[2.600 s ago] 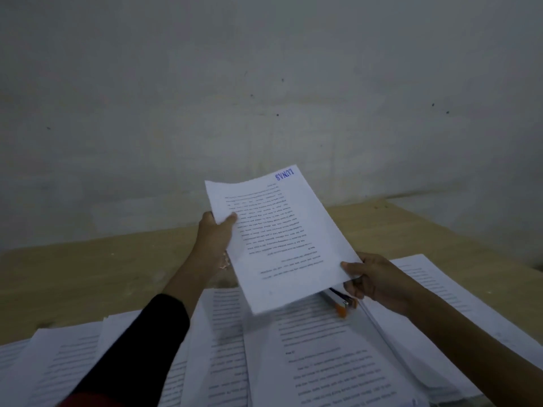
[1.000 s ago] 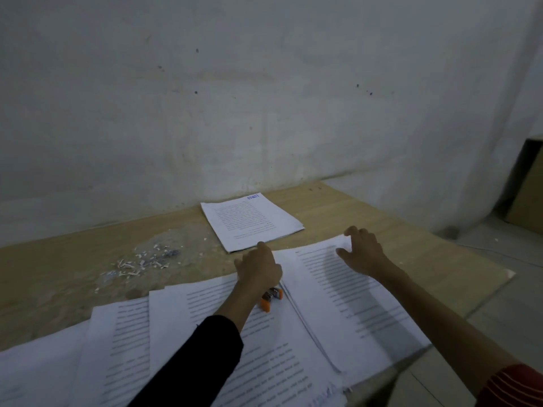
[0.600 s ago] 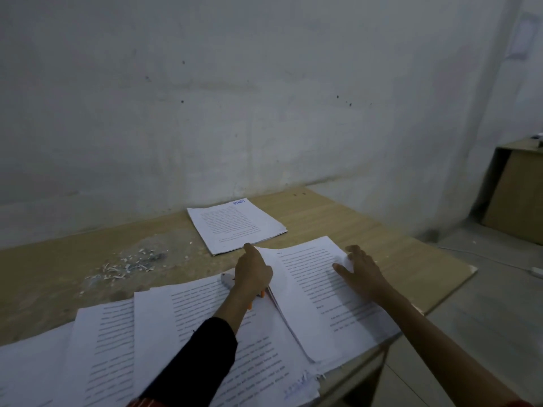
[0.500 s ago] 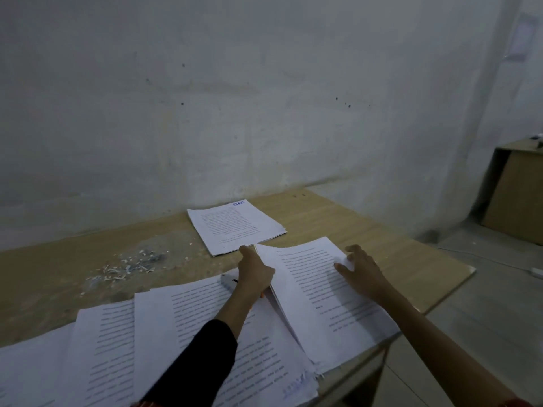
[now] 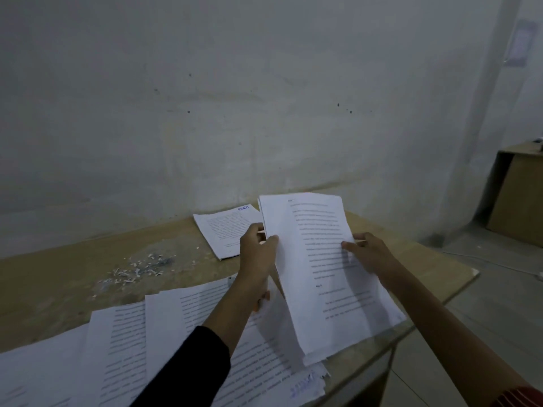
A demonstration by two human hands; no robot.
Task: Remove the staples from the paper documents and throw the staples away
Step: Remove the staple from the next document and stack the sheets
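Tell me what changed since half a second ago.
Both the left hand and right hand now grip the right-hand document and have tilted its far end up. The document by the wall, staple pile and spread papers stayed put.

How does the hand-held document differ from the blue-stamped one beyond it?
The held document is raised, gripped by the left hand and right hand; the stamped document lies flat on the table. The stamped document shows blue ink; the held document shows none. Both are printed pages.
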